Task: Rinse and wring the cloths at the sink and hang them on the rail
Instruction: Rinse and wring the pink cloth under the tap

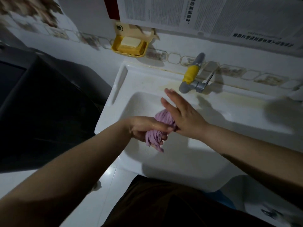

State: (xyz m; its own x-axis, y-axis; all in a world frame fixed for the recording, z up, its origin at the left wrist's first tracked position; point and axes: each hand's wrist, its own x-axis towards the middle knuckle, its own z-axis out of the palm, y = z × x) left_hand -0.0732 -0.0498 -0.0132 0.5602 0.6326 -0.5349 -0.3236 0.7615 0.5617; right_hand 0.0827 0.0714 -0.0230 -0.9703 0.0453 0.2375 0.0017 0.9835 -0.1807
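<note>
Left hand grips bunched purple cloth over white sink basin. Right hand flat, fingers straight, lying against cloth's right side. Grey tap with yellow wrap at sink's back edge. Yellow soap dish with soap bar on wall near back-left corner.

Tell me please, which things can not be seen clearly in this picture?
- Rail: not in the head view.
- Purple cloth: its middle is hidden by the left hand and right hand.
- Tap: whether water runs cannot be told.
- Sink drain: hidden under the hands.
- Wall paper: print too blurred.
</note>
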